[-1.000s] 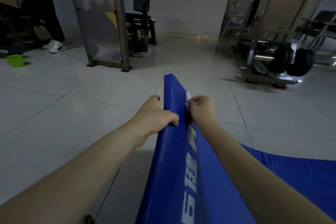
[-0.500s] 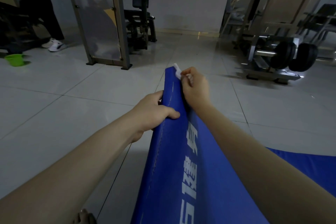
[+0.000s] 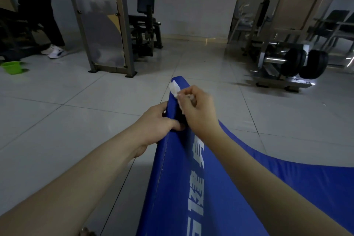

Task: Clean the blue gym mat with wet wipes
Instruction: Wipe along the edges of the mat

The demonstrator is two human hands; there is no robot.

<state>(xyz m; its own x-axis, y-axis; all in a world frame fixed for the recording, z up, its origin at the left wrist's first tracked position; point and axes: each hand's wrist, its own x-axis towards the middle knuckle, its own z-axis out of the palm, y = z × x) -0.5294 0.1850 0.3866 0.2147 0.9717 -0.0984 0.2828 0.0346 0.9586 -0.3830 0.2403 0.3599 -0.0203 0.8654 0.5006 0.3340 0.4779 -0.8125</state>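
The blue gym mat (image 3: 172, 188) with white lettering is lifted on its left edge and runs from the bottom of the view up to a rounded far corner. My left hand (image 3: 157, 122) grips that raised edge from the left, thumb over the top. Just beyond it, my right hand (image 3: 197, 109) pinches a white wet wipe (image 3: 174, 89) and holds it against the mat's edge near the far corner. Most of the wipe is hidden in my fingers.
Grey tiled floor (image 3: 76, 113) surrounds the mat. A metal frame (image 3: 107, 25) and a black seat machine (image 3: 145, 25) stand at the back left. A weight machine with black plates (image 3: 304, 65) is at the right. A green bucket (image 3: 11, 67) and a person's legs (image 3: 44, 15) are far left.
My right hand slid the wipe along the mat's edge from beside my left hand out to near the far corner. My left hand kept its grip on the edge.
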